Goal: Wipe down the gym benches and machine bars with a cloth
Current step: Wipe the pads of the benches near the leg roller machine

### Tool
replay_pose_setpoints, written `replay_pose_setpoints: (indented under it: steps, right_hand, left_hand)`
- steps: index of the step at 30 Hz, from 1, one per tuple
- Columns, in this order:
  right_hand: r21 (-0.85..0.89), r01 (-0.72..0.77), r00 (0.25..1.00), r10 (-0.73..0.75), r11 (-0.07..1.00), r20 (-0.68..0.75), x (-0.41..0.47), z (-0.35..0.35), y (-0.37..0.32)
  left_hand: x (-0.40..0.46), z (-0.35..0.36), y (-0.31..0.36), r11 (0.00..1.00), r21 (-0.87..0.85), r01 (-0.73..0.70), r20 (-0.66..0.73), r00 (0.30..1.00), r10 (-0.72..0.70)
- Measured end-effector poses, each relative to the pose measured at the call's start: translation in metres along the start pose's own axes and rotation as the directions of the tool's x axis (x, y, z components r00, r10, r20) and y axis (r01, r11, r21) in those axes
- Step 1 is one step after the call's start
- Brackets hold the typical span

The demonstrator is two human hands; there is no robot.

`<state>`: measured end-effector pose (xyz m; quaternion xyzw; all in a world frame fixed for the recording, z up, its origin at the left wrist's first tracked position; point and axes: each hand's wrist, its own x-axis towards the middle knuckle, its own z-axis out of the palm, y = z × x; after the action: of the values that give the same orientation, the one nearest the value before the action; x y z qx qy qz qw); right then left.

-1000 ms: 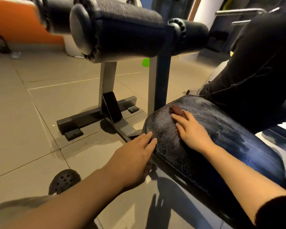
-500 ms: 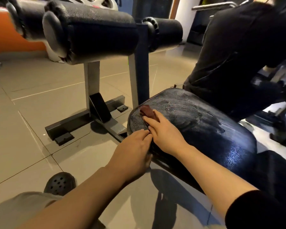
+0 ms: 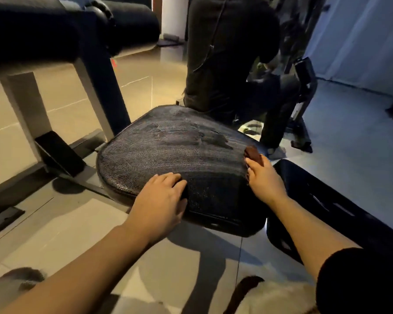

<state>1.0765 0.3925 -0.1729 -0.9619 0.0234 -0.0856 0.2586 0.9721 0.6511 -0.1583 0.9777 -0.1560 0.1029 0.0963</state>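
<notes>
Since half a second ago the right hand point(image 3: 264, 177) has swept the cloth point(image 3: 252, 154) from the seat pad's point(image 3: 168, 150) 9 o'clock end to its 3 o'clock edge, leaving curved damp streaks; this pad looks nearly done. Fingers press flat on the dark red cloth. The left hand point(image 3: 161, 200) rests flat at 6 o'clock, bracing. The pad is rounded, grainy black vinyl.

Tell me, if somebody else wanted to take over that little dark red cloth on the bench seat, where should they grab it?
Probably the far end of the cloth, coming from beyond the right edge of the seat pad. That bunched end sticks out past the fingers of the right hand, which lies over the rest. The left hand only rests on the pad's near edge, out of the way.
</notes>
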Motion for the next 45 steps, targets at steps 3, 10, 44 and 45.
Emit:
replay_pose_setpoints:
  steps: [3, 10, 44, 45]
  right_hand:
    - [-0.014, 0.002, 0.999, -0.003, 1.0, -0.04, -0.014, 0.004, -0.008]
    - [-0.161, 0.275, 0.958, -0.258, 0.948, 0.122, -0.055, 0.042, -0.107]
    - [-0.086, -0.073, 0.995, 0.067, 0.994, -0.07, -0.131, 0.001, -0.018]
    - [-0.128, -0.043, 0.997, 0.035, 0.991, -0.067, -0.13, 0.002, -0.023]
  left_hand:
    - [-0.003, 0.002, -0.002, 1.0, -0.018, -0.021, -0.003, 1.0, 0.021]
    - [-0.028, -0.016, -0.037, 0.998, -0.053, 0.045, -0.025, 0.999, -0.047]
    - [-0.023, 0.016, 0.028, 0.953, -0.097, -0.288, 0.023, 0.956, 0.292]
    - [-0.023, 0.015, 0.026, 0.952, -0.103, -0.288, 0.024, 0.956, 0.292]
